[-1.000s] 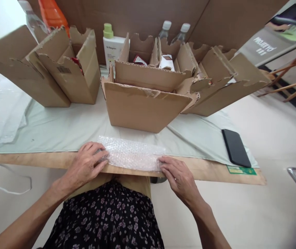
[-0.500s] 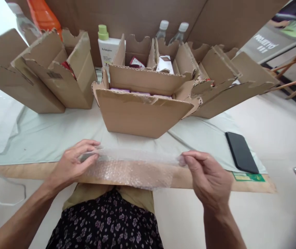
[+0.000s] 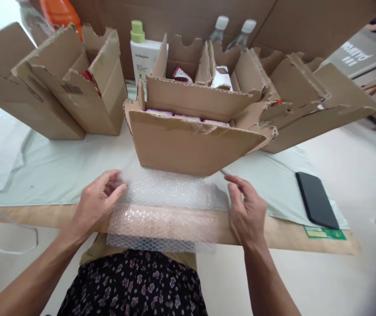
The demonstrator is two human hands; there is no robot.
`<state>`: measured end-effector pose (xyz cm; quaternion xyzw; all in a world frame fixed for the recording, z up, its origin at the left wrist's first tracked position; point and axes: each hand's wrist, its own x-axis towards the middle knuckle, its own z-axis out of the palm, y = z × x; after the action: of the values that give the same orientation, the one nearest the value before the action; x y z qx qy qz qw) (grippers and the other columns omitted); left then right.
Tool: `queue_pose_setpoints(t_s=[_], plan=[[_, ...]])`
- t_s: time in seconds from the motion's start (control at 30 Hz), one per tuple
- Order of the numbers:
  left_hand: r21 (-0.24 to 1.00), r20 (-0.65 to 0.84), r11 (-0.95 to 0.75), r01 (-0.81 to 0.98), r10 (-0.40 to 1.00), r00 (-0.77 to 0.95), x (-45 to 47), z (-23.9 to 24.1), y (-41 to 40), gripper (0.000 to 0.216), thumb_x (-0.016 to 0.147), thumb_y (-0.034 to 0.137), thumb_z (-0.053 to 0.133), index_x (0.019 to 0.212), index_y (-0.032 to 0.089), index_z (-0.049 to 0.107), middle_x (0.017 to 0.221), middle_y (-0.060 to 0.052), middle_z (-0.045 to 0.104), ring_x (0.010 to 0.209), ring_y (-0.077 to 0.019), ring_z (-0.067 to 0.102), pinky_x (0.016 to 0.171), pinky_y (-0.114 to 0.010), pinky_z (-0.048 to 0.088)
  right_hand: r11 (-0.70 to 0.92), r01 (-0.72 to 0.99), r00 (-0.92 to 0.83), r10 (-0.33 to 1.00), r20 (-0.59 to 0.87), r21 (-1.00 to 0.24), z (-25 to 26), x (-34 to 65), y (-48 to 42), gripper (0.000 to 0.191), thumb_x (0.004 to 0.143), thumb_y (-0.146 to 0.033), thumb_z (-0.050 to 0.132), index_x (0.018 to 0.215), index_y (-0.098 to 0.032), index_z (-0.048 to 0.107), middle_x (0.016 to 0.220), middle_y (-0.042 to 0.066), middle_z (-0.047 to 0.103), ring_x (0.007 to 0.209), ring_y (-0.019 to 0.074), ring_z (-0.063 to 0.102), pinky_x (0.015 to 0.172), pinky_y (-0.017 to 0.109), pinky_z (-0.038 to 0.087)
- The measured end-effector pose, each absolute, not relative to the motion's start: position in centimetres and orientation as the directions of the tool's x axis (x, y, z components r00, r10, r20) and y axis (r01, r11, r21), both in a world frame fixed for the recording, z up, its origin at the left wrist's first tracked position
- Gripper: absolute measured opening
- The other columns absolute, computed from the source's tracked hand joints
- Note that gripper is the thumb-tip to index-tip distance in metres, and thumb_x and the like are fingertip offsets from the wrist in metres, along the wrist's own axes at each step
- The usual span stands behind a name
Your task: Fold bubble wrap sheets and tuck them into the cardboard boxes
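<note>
A sheet of bubble wrap (image 3: 166,210) lies unfolded across the table's near wooden edge (image 3: 293,237), its front part hanging over my lap. My left hand (image 3: 95,204) pinches its far-left corner between thumb and curled fingers. At the far-right corner, my right hand (image 3: 247,208) grips the sheet in the same way. Just behind the sheet stands an open cardboard box (image 3: 191,140) with pale purple items showing inside.
More open cardboard boxes stand at back left (image 3: 76,96) and back right (image 3: 306,109). A white bottle with a green cap (image 3: 141,52) and two clear bottles (image 3: 234,33) are behind them. A black phone (image 3: 316,199) lies at right on the pale green cloth (image 3: 49,171).
The folded bubble wrap was lifted off the table edge, opened out between both hands, and now lies spread flat, wider front to back. The view shifted slightly.
</note>
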<state>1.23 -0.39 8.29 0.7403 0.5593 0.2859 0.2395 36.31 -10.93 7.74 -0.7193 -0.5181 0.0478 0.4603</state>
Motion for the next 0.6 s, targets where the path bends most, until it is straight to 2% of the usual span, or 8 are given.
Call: queue_pose_setpoints(t_s=[0.07, 0.13, 0.2, 0.3, 0.37, 0.47, 0.53, 0.6], plan=[[0.531, 0.359, -0.404, 0.745, 0.903, 0.235, 1.1, 8.7, -1.4, 0.048, 0.096, 0.040, 0.064, 0.137, 0.016, 0.060, 0.108, -0.010, 0.072, 0.085, -0.0226, 0.068, 0.075, -0.038, 0.060, 0.058, 0.827, 0.323, 0.766, 0.556, -0.559, 8.2, 35.1, -12.6, 0.023, 0.100, -0.021, 0.059, 0.119, -0.019, 0.072, 0.119, 0.011, 0.077, 0.114, 0.0244, 0.070, 0.102, 0.043, 0.054], [0.386, 0.464, -0.565, 0.729, 0.802, 0.376, 1.5, 9.2, -2.9, 0.047, 0.100, 0.030, 0.062, 0.145, 0.018, 0.054, 0.120, -0.013, 0.069, 0.103, -0.0267, 0.069, 0.090, -0.044, 0.060, 0.209, 0.882, 0.102, 0.790, 0.605, -0.422, 8.7, 32.9, -13.6, 0.029, 0.098, -0.011, 0.060, 0.125, -0.017, 0.068, 0.121, 0.012, 0.076, 0.119, 0.0242, 0.068, 0.106, 0.042, 0.053], [0.280, 0.413, -0.708, 0.649, 0.699, 0.584, 2.4, 9.1, -4.3, 0.043, 0.102, 0.022, 0.059, 0.144, 0.021, 0.056, 0.136, -0.015, 0.065, 0.127, -0.0317, 0.062, 0.106, -0.050, 0.053, 0.327, 0.884, -0.117, 0.846, 0.519, -0.334, 8.6, 30.4, -13.5, 0.033, 0.098, -0.009, 0.059, 0.130, -0.016, 0.065, 0.131, 0.014, 0.073, 0.128, 0.0260, 0.064, 0.108, 0.043, 0.052], [0.178, 0.234, -0.808, 0.562, 0.590, 0.773, 3.5, 7.7, -5.4, 0.041, 0.104, 0.029, 0.055, 0.143, 0.020, 0.059, 0.156, -0.016, 0.055, 0.148, -0.0375, 0.046, 0.121, -0.057, 0.038, 0.386, 0.898, -0.307, 0.893, 0.329, -0.211, 7.5, 28.3, -13.0, 0.035, 0.103, -0.025, 0.055, 0.136, -0.017, 0.063, 0.147, 0.014, 0.064, 0.139, 0.0309, 0.056, 0.109, 0.047, 0.048], [0.150, 0.166, -0.815, 0.559, 0.578, 0.799, 3.6, 6.5, -5.4, 0.047, 0.105, 0.037, 0.053, 0.148, 0.020, 0.057, 0.161, -0.015, 0.050, 0.151, -0.0380, 0.042, 0.124, -0.059, 0.030, 0.348, 0.929, -0.310, 0.917, 0.250, -0.126, 6.6, 29.3, -13.8, 0.042, 0.107, -0.036, 0.049, 0.143, -0.017, 0.059, 0.153, 0.014, 0.059, 0.141, 0.0330, 0.053, 0.112, 0.050, 0.044], [0.150, 0.115, -0.811, 0.566, 0.583, 0.805, 3.1, 5.5, -5.1, 0.051, 0.105, 0.041, 0.051, 0.153, 0.023, 0.052, 0.167, -0.012, 0.043, 0.156, -0.0366, 0.034, 0.128, -0.057, 0.023, 0.186, 0.982, -0.173, 0.958, 0.229, -0.035, 6.1, 32.9, -17.2, 0.052, 0.108, -0.040, 0.045, 0.152, -0.013, 0.049, 0.155, 0.018, 0.056, 0.142, 0.0356, 0.051, 0.112, 0.053, 0.040], [0.163, 0.116, -0.810, 0.564, 0.583, 0.804, 2.8, 5.6, -4.9, 0.052, 0.106, 0.042, 0.050, 0.154, 0.023, 0.050, 0.168, -0.013, 0.041, 0.158, -0.0360, 0.030, 0.128, -0.057, 0.021, 0.126, 0.992, -0.114, 0.961, 0.254, -0.031, 6.3, 34.8, -20.2, 0.059, 0.106, -0.042, 0.050, 0.155, -0.011, 0.045, 0.153, 0.022, 0.056, 0.143, 0.0374, 0.051, 0.110, 0.054, 0.041], [0.194, 0.135, -0.807, 0.558, 0.586, 0.799, 2.4, 6.4, -5.1, 0.054, 0.106, 0.042, 0.050, 0.156, 0.022, 0.047, 0.171, -0.014, 0.036, 0.161, -0.0357, 0.022, 0.129, -0.057, 0.021, 0.156, 0.987, -0.142, 0.956, 0.255, -0.036, 6.4, 35.3, -22.6, 0.064, 0.103, -0.041, 0.058, 0.157, -0.012, 0.042, 0.153, 0.023, 0.055, 0.146, 0.0383, 0.047, 0.110, 0.054, 0.041]])
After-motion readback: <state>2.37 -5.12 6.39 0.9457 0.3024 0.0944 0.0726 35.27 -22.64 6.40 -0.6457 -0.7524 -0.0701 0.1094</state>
